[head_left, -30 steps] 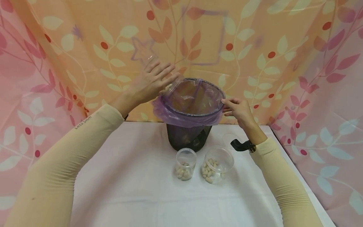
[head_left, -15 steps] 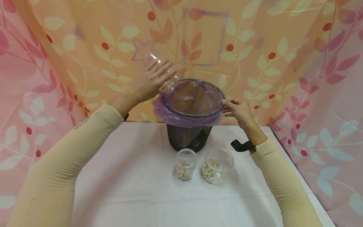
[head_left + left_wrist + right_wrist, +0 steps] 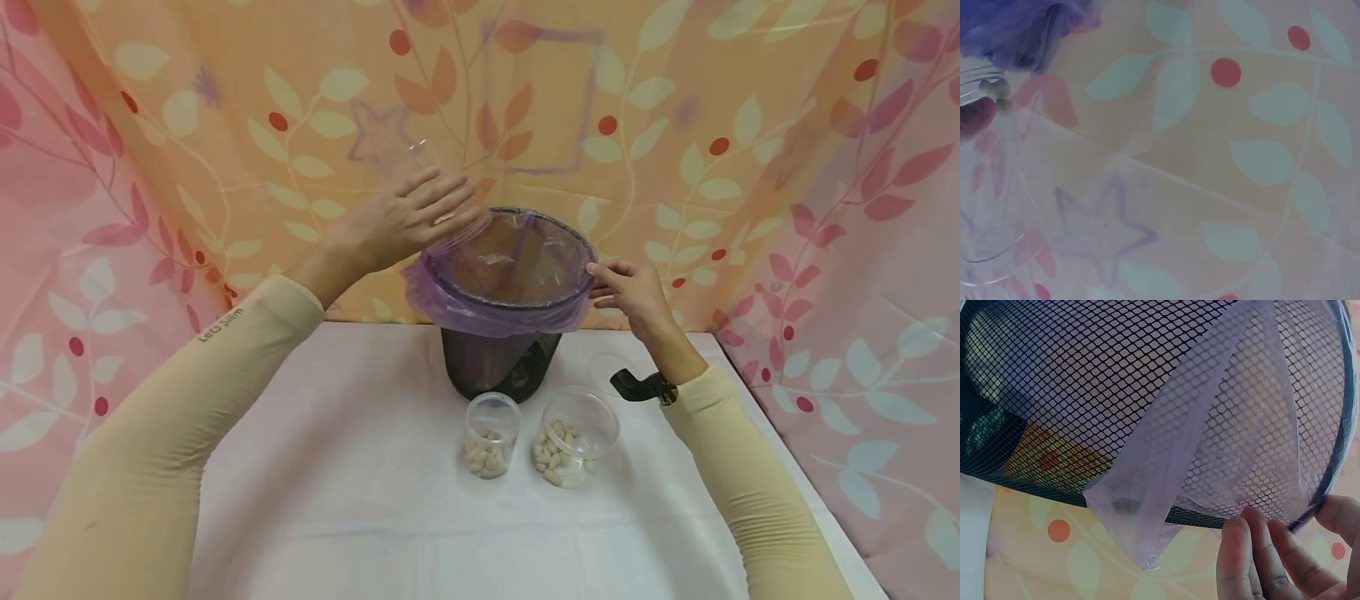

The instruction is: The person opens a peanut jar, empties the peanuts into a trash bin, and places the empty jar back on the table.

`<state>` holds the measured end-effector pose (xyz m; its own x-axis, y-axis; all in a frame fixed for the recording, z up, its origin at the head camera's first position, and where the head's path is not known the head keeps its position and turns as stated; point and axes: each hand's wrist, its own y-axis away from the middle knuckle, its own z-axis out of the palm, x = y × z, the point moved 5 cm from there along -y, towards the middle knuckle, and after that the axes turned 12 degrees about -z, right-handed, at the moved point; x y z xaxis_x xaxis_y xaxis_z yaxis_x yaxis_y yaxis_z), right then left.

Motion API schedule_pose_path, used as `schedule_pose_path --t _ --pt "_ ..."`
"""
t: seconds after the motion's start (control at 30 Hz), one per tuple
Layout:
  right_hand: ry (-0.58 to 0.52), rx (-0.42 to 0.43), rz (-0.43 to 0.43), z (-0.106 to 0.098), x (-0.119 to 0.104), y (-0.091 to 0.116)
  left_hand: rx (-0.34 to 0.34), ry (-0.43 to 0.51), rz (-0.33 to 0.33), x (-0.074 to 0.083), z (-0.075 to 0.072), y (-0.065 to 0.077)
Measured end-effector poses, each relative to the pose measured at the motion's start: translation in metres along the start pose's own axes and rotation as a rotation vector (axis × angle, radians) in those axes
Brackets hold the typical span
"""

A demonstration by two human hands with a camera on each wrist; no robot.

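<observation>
My left hand (image 3: 420,217) grips a clear plastic jar (image 3: 991,206), tilted with its mouth down at the left rim of the bin. A few pale, nut-like pieces (image 3: 997,94) sit by the jar's mouth, near my thumb, in the left wrist view. The black mesh wastebasket (image 3: 495,358) stands upright, lined with a purple plastic bag (image 3: 495,317) folded over its rim. At the right side of that rim, my right hand (image 3: 633,296) pinches the edge between thumb and fingers; the right wrist view shows its fingertips (image 3: 1235,544) against the mesh. The bin's bottom inside is hidden in the head view.
A clear cup (image 3: 492,417) and a wider clear tub (image 3: 592,425), both with pale nut-like pieces, stand in front of the bin. A clear round lid (image 3: 607,367) lies behind the tub. Patterned cloth (image 3: 300,83) hangs behind and on both sides of the white table (image 3: 337,500).
My left hand has tipped and shifted the jar slightly rightward over the bin's rim. Pale pieces seen at its mouth earlier no longer show in the head view. The right hand stays put.
</observation>
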<state>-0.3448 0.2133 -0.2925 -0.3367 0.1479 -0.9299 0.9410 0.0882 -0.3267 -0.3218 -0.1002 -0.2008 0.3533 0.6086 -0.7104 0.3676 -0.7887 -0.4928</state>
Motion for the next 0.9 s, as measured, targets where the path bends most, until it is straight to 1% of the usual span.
schedule_pose_path --t 0.03,0.07,0.2,0.27,0.33,0.4,0.47,0.5,0.53,0.63,0.67,0.73,0.8,0.9 --pt "0.0 0.001 0.0 0.0 0.0 0.0 -0.005 -0.015 0.027 0.002 0.001 0.001" --pt "-0.003 0.002 0.001 0.0 0.001 0.0 -0.003 -0.032 0.041 0.003 0.002 0.001" --pt "-0.002 0.002 0.001 0.0 0.001 -0.001 -0.019 -0.004 0.032 0.005 0.002 0.0" --pt "-0.001 0.004 0.002 0.0 0.001 -0.001 -0.024 0.023 0.004 0.003 0.002 0.0" --pt "0.001 0.004 0.001 0.0 0.0 0.0 0.004 0.062 -0.049 -0.001 0.0 -0.001" --pt "0.004 0.005 0.003 0.0 0.001 0.0 0.012 0.088 -0.106 -0.005 -0.002 -0.001" --pt "0.005 0.004 0.002 0.0 0.001 0.0 0.027 0.049 -0.129 -0.007 -0.004 0.0" --pt "0.005 0.002 0.001 0.0 0.001 0.0 0.035 0.023 -0.121 -0.007 -0.005 0.0" --pt "0.006 0.003 0.001 0.0 0.001 -0.001 0.032 -0.01 -0.101 -0.005 -0.006 0.0" --pt "-0.001 0.011 0.003 -0.001 0.0 -0.001 0.033 -0.069 -0.034 0.0 -0.005 0.0" --pt "-0.004 0.013 0.003 -0.001 0.0 -0.001 0.036 -0.071 -0.018 0.002 -0.004 -0.001" --pt "-0.016 0.017 0.006 -0.001 0.0 -0.001 0.013 -0.076 -0.001 0.004 -0.002 -0.001" --pt "-0.021 0.016 0.009 -0.001 0.001 0.0 -0.004 -0.069 0.004 0.005 0.001 0.0" --pt "-0.015 0.012 0.014 0.0 0.001 0.0 -0.005 -0.062 0.011 0.008 0.003 0.0"
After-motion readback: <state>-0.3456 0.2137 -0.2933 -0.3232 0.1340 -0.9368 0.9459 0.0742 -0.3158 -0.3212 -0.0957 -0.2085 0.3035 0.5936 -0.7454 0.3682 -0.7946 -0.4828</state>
